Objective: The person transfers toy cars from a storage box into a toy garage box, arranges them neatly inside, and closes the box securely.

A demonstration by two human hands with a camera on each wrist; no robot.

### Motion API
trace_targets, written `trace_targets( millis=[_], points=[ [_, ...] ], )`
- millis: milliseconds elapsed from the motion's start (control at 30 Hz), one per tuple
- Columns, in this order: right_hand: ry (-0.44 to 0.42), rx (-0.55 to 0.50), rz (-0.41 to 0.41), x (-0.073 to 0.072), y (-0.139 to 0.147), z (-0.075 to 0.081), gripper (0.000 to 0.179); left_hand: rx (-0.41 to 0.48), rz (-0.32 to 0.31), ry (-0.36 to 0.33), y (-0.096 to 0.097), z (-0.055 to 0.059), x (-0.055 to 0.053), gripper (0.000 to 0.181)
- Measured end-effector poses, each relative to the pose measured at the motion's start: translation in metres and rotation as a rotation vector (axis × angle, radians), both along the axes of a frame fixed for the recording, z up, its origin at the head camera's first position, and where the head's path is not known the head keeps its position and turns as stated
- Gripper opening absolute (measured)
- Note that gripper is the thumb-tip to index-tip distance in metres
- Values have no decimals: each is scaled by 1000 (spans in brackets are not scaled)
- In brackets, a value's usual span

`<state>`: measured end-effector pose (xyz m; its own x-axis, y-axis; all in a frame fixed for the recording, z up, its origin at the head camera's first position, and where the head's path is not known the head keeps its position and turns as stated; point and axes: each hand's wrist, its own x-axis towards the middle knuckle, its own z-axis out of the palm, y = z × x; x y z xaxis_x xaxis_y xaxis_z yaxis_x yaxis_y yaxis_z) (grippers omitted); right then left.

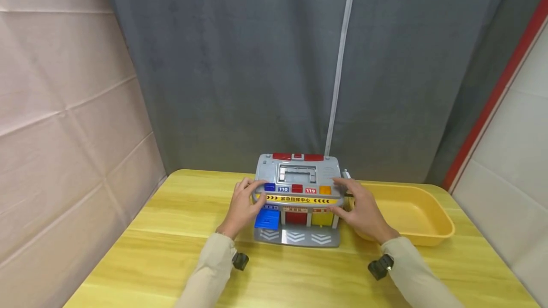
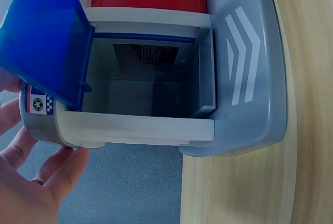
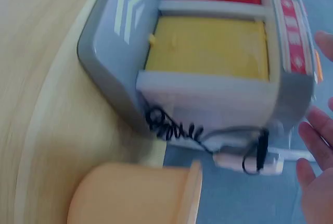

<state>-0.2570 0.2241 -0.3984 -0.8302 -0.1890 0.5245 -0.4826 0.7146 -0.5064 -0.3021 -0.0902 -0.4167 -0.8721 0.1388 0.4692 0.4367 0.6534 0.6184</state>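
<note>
A grey toy emergency station (image 1: 295,198) stands on the table, with blue, red and orange buttons along its roof. Its blue door (image 2: 47,36) is raised, showing a dark bay behind it; the red door (image 1: 296,218) and yellow door (image 3: 208,47) are down. My left hand (image 1: 241,207) grips the left end of the roof, thumb toward the front and fingertips under the side edge. At the right end, my right hand (image 1: 364,210) has its fingers spread beside the roof edge, near the orange button. A white toy handset (image 3: 247,162) hangs there on a coiled black cord.
A yellow plastic basin (image 1: 411,213) sits on the table to the right, close beside the toy. The wood-patterned table (image 1: 180,213) ends at a grey curtain (image 1: 239,75) behind. Pale cloth walls stand at both sides.
</note>
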Motion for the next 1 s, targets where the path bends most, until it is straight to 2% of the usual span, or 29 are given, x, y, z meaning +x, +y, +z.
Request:
trace_targets(
  millis=[200,400,567,733,1000],
  points=[
    [-21,-70,-68,0,20,0,53,-4,13,-9,0,2,0,32],
    [-32,-124,-138,-3,32,-11,45,1,18,-17,0,1,0,32],
    [-63,-128,-188,-6,40,-18,42,1,17,-24,0,0,-1,32],
    [-184,-68,-262,-9,47,-19,50,1,14,-35,-1,0,-1,33],
    [-442,6,-333,-22,57,-26,68,7,10,-18,-1,1,-1,33]
  ],
)
